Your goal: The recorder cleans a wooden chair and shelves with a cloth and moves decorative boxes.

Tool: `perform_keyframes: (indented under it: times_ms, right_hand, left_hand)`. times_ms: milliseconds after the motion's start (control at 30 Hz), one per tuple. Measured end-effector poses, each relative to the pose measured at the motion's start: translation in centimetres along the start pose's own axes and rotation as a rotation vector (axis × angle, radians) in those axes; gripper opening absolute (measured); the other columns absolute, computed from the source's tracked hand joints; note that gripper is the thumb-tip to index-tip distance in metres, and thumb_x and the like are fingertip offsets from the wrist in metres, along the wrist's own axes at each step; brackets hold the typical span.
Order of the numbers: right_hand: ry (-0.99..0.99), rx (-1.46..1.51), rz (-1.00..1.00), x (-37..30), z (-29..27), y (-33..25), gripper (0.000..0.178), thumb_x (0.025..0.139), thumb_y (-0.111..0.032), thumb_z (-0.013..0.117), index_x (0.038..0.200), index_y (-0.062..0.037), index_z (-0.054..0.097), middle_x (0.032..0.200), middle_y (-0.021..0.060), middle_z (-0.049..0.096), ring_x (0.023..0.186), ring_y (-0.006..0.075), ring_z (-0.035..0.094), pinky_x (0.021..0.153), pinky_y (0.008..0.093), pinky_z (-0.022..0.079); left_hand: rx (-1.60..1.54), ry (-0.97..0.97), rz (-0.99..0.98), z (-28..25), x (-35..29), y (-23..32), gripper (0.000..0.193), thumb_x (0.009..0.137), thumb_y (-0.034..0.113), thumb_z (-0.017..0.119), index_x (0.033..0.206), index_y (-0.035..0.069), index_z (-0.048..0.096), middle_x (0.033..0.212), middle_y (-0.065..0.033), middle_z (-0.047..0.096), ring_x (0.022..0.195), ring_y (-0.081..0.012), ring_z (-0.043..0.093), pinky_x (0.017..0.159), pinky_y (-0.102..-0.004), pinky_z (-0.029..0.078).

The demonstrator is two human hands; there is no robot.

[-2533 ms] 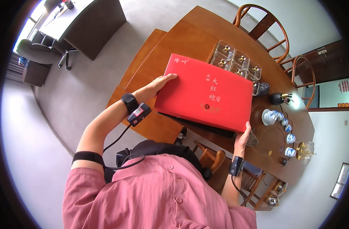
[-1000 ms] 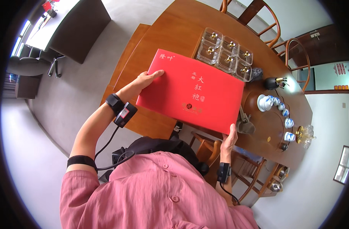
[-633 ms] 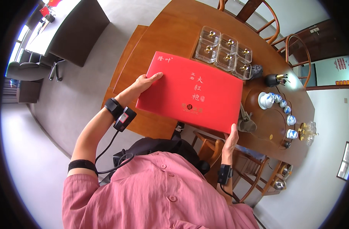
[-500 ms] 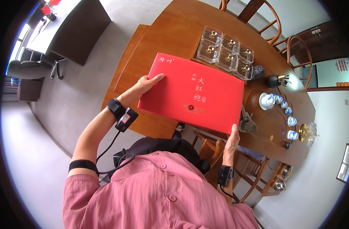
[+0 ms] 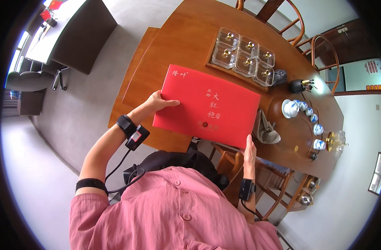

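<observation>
A flat red gift box (image 5: 208,106) with pale printed lettering is held between my two hands, over the near edge of the wooden table (image 5: 173,46). At its left end my left hand (image 5: 158,103) grips it, thumb lying on top and the other fingers hidden beneath. My right hand (image 5: 249,151) clasps the lower right corner, its fingers partly hidden by the box. Just beyond the box stands a wooden tray (image 5: 210,61) bearing several clear lidded containers (image 5: 245,62) with gold knobs. A grey cloth (image 5: 266,129) lies to the right of the box.
A white lidded bowl (image 5: 289,108) and several blue-and-white cups (image 5: 318,129) stand at the right. Near them are a black tool holder (image 5: 298,86) and a glass stand (image 5: 336,143). Wooden chairs (image 5: 326,54) line the far side; another chair (image 5: 230,162) is close to my body.
The red box has moved slightly left and toward me, and its top now appears flatter to view. Both hands have kept their hold. More of the tray and cloth shows.
</observation>
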State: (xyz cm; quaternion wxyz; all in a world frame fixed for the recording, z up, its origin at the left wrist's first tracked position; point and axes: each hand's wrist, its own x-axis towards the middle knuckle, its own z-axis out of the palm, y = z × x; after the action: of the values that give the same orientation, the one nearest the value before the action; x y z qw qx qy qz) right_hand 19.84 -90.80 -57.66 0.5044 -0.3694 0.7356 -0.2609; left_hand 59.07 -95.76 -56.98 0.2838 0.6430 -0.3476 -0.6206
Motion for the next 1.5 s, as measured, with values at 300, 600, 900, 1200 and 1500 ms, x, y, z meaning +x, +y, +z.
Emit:
perform_keyframes:
  times_ms: [300, 600, 900, 1200, 1500]
  right_hand:
    - [0.125, -0.251, -0.214, 2.7, 1.0, -0.6, 0.062, 0.09, -0.053, 0.041, 0.105, 0.0041, 0.06, 0.097, 0.0235, 0.063, 0.095, 0.0359, 0.059, 0.082, 0.0387, 0.045]
    - [-0.291, 0.077, 0.003, 5.2, 0.2, -4.8, 0.05, 0.076, -0.036, 0.071, 0.104, 0.0044, 0.062, 0.096, 0.0121, 0.066, 0.091, 0.0182, 0.061, 0.078, 0.0295, 0.047]
    - [-0.531, 0.303, 0.111, 6.1, -1.3, -3.3, 0.063, 0.063, -0.021, 0.083, 0.116, -0.0001, 0.056, 0.112, 0.0099, 0.06, 0.106, 0.0175, 0.055, 0.092, 0.0307, 0.042]
    - [-0.511, 0.456, -0.226, 5.0, -1.4, -4.6, 0.064, 0.055, -0.01, 0.085, 0.113, -0.0085, 0.057, 0.107, 0.0005, 0.059, 0.102, 0.015, 0.053, 0.088, 0.0293, 0.044]
    - [-0.369, -0.278, -0.788, 11.5, -1.6, 1.9, 0.03, 0.073, -0.012, 0.073, 0.1, -0.0077, 0.062, 0.09, 0.0043, 0.064, 0.084, 0.0162, 0.06, 0.076, 0.0326, 0.05]
  left_hand:
    - [-0.062, -0.018, -0.101, 0.0, 0.4, 0.0, 0.052, 0.072, 0.032, 0.076, 0.105, -0.004, 0.058, 0.096, -0.0121, 0.064, 0.088, -0.0173, 0.063, 0.078, -0.0304, 0.052]
    - [-0.263, -0.061, -0.211, 0.3, 0.6, 1.8, 0.04, 0.079, 0.028, 0.069, 0.108, 0.002, 0.059, 0.101, -0.0082, 0.063, 0.091, -0.017, 0.062, 0.083, -0.0302, 0.05]
    - [0.114, -0.273, 0.508, -2.2, -0.3, -0.1, 0.034, 0.098, 0.019, 0.036, 0.128, 0.009, 0.047, 0.123, -0.0085, 0.052, 0.117, -0.0187, 0.048, 0.096, -0.0312, 0.042]
    - [-0.014, -0.162, 0.331, -1.4, -3.7, 7.2, 0.079, 0.052, 0.016, 0.081, 0.121, 0.005, 0.046, 0.108, -0.0082, 0.058, 0.099, -0.0197, 0.055, 0.087, -0.0351, 0.047]
    - [0.712, 0.032, 0.847, -2.1, -5.2, 2.4, 0.05, 0.064, 0.019, 0.079, 0.107, 0.004, 0.057, 0.104, -0.0124, 0.06, 0.097, -0.0257, 0.058, 0.086, -0.0373, 0.046]
